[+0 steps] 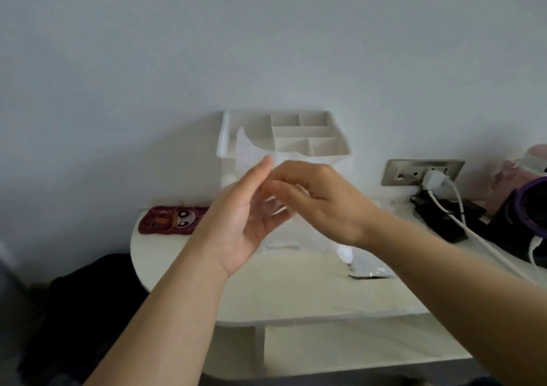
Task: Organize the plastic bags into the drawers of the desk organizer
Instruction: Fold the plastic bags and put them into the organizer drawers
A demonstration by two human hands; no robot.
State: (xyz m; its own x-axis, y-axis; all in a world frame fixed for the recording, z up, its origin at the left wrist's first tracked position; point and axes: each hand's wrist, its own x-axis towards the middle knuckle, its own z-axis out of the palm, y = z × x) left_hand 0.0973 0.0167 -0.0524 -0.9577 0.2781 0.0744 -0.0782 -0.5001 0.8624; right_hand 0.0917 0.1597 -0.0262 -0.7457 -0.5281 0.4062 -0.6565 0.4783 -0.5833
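Note:
A white desk organizer [313, 137] with open top compartments stands at the back of the white desk [296, 294], against the wall. In front of it both my hands are raised and meet on a clear plastic bag [251, 154], whose upper flap stands above my fingers. My left hand [242, 217] has its fingers nearly straight against the bag. My right hand [319, 199] curls its fingers onto the bag from the right. More clear plastic bags [358, 264] lie on the desk under my right wrist. The organizer's drawers are hidden behind my hands.
A dark red cartoon pouch [171, 220] lies at the desk's left rear. On the right are a wall socket [420, 172] with a white plug and cable [461, 217], black items and a purple-rimmed object [529, 211]. Dark fabric [80, 302] sits lower left.

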